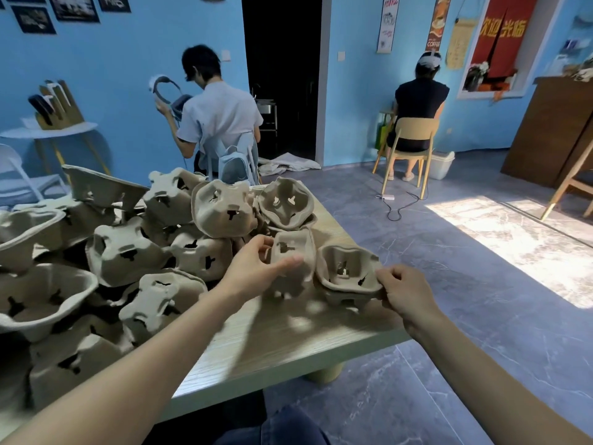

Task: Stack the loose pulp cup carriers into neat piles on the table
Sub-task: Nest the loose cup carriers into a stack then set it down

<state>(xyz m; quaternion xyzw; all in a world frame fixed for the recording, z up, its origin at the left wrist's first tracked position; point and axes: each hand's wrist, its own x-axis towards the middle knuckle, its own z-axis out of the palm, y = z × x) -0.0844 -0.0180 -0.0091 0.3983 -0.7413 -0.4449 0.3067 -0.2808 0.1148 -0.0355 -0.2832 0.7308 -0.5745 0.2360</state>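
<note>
A heap of several loose grey pulp cup carriers (125, 252) covers the left and far part of the wooden table (288, 342). My left hand (256, 268) grips one tilted carrier (293, 264) just above the table, thumb on its near face. Right beside it a short pile of carriers (348, 274) stands by the table's right edge. My right hand (404, 293) pinches the near right rim of that pile's top carrier.
The table's right edge and near right corner drop to a grey tiled floor (449, 348). Two people (221, 117) (417, 107) sit or stand beyond the table with their backs to me. A wooden counter (552, 130) stands at the far right.
</note>
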